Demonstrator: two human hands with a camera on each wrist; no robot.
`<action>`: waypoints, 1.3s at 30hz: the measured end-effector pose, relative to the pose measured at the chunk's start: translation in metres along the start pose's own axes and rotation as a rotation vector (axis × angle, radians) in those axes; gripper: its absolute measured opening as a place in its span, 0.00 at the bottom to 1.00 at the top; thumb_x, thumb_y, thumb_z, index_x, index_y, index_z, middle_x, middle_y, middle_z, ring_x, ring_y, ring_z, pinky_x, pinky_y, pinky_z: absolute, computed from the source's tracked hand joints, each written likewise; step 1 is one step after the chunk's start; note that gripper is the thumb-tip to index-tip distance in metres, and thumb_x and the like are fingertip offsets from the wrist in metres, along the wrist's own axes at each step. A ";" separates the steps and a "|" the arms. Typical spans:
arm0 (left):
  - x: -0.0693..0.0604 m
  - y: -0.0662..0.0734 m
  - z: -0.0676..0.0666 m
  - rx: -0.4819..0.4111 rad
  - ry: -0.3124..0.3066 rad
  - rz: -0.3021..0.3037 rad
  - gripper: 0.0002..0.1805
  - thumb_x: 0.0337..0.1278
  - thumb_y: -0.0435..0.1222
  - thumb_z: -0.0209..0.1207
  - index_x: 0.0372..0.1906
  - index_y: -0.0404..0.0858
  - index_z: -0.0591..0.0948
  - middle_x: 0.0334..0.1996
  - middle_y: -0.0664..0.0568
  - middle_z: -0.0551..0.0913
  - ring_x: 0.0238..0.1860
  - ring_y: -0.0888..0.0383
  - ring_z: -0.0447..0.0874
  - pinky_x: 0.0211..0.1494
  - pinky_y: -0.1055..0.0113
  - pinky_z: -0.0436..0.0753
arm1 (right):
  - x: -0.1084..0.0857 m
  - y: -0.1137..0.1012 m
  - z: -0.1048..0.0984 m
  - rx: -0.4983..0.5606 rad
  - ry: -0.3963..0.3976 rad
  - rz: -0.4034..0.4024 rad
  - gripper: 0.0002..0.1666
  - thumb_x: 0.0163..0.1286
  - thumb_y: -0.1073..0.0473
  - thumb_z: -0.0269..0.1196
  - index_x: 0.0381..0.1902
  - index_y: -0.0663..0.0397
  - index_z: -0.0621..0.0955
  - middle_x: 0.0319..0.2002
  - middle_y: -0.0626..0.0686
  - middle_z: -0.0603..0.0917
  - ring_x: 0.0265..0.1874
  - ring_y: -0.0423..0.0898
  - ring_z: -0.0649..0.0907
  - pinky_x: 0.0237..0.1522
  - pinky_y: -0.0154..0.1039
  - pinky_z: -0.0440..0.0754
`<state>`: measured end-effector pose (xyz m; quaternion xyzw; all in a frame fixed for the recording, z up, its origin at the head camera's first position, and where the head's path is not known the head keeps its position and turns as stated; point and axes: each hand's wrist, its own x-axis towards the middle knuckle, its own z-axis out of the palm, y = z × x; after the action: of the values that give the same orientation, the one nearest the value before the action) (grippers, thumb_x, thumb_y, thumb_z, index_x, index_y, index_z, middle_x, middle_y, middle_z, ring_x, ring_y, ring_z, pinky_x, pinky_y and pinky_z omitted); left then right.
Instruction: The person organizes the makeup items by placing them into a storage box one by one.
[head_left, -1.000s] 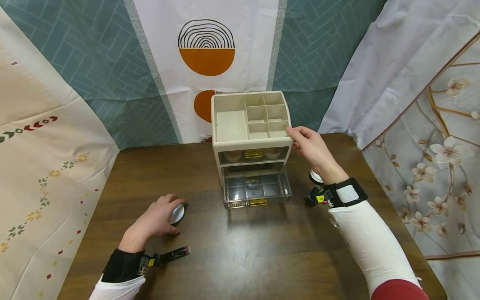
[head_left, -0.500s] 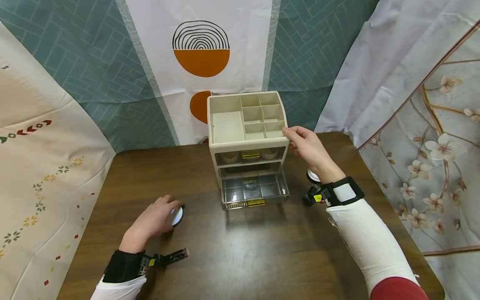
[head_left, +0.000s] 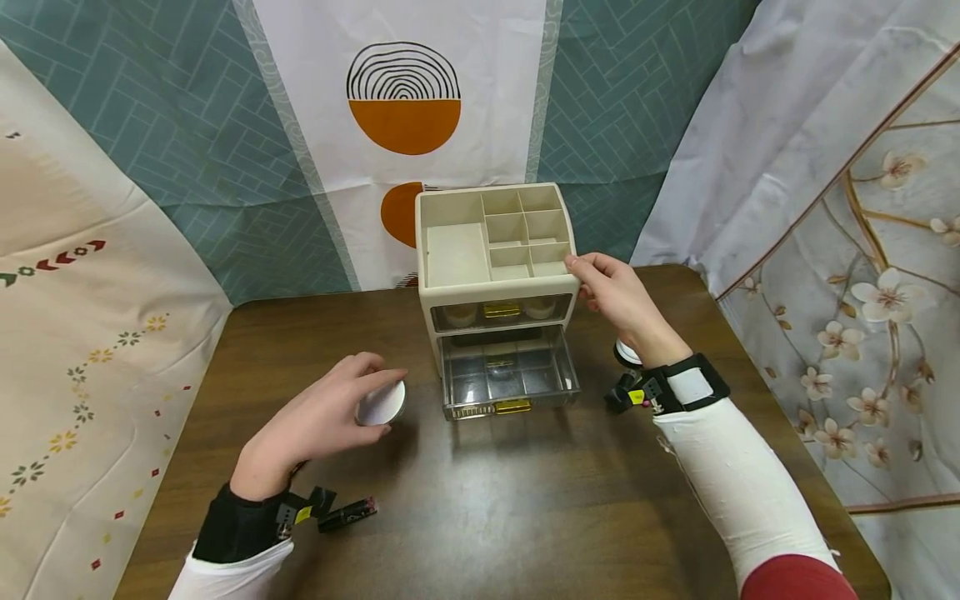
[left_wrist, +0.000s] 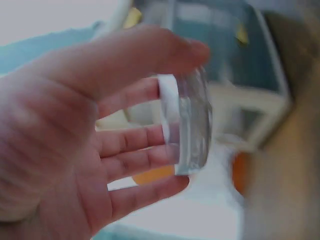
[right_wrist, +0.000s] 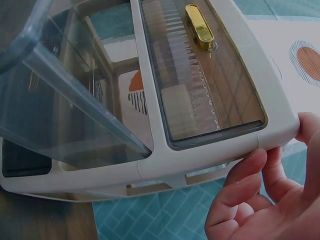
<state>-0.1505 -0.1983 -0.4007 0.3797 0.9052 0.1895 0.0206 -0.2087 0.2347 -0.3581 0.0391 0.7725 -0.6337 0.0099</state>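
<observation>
A small round jar (head_left: pixel 381 405) with clear, glassy walls and a flat white top is in the left hand (head_left: pixel 318 417), thumb and fingers gripping its sides over the brown wooden table (head_left: pixel 525 517), to the left of the pulled-out clear plastic drawer (head_left: pixel 512 383). The white end faces the palm. The right hand (head_left: pixel 618 302) pinches the right front top edge of the cream plastic desk organizer (head_left: pixel 497 289).

In the head view the left hand covers part of the jar's rim and sides; the left wrist view is blurred, so any contents are hard to make out. The right forearm partly hides a white-topped round object (head_left: pixel 627 354), and pale forms behind the smoky upper drawer (head_left: pixel 480 316) are indistinct.
</observation>
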 end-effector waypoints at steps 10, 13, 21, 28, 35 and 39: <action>0.067 0.070 -0.027 0.070 0.004 0.293 0.38 0.54 0.45 0.77 0.72 0.45 0.81 0.62 0.47 0.78 0.48 0.57 0.81 0.45 0.63 0.84 | -0.001 0.002 -0.001 0.026 0.003 -0.003 0.20 0.80 0.41 0.63 0.47 0.53 0.80 0.32 0.44 0.77 0.33 0.41 0.75 0.35 0.34 0.71; 0.091 0.082 -0.023 0.063 -0.053 0.330 0.37 0.57 0.46 0.77 0.72 0.44 0.81 0.62 0.49 0.79 0.49 0.58 0.83 0.48 0.63 0.85 | 0.000 0.003 -0.001 0.035 0.003 -0.005 0.20 0.80 0.41 0.64 0.46 0.53 0.81 0.32 0.44 0.77 0.33 0.41 0.75 0.34 0.34 0.71; 0.142 0.097 -0.004 0.037 -0.231 0.274 0.31 0.64 0.45 0.74 0.70 0.41 0.82 0.61 0.49 0.82 0.48 0.57 0.83 0.51 0.64 0.83 | 0.001 0.005 0.001 0.040 -0.010 -0.013 0.22 0.80 0.41 0.64 0.48 0.55 0.80 0.33 0.46 0.76 0.32 0.41 0.74 0.32 0.32 0.70; 0.173 0.094 0.026 -0.069 -0.330 0.274 0.34 0.72 0.47 0.67 0.75 0.35 0.76 0.63 0.46 0.82 0.52 0.57 0.81 0.53 0.64 0.80 | 0.001 0.004 -0.001 0.022 -0.010 -0.014 0.23 0.80 0.40 0.63 0.50 0.55 0.80 0.34 0.47 0.77 0.35 0.45 0.74 0.36 0.35 0.71; 0.188 0.097 0.048 -0.004 -0.353 0.200 0.35 0.69 0.45 0.70 0.74 0.34 0.76 0.61 0.45 0.82 0.52 0.55 0.80 0.53 0.63 0.80 | 0.000 0.005 0.000 0.012 -0.008 -0.016 0.24 0.80 0.39 0.63 0.50 0.55 0.80 0.34 0.47 0.77 0.34 0.45 0.75 0.37 0.37 0.71; 0.191 0.101 0.055 0.089 -0.320 0.204 0.32 0.64 0.44 0.75 0.69 0.37 0.82 0.56 0.47 0.83 0.50 0.56 0.81 0.52 0.64 0.81 | 0.001 0.004 0.000 0.012 -0.004 -0.015 0.24 0.80 0.39 0.63 0.50 0.56 0.80 0.33 0.47 0.77 0.35 0.46 0.75 0.36 0.36 0.70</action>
<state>-0.2071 0.0174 -0.3952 0.4953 0.8547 0.0878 0.1281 -0.2091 0.2359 -0.3622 0.0322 0.7689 -0.6385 0.0066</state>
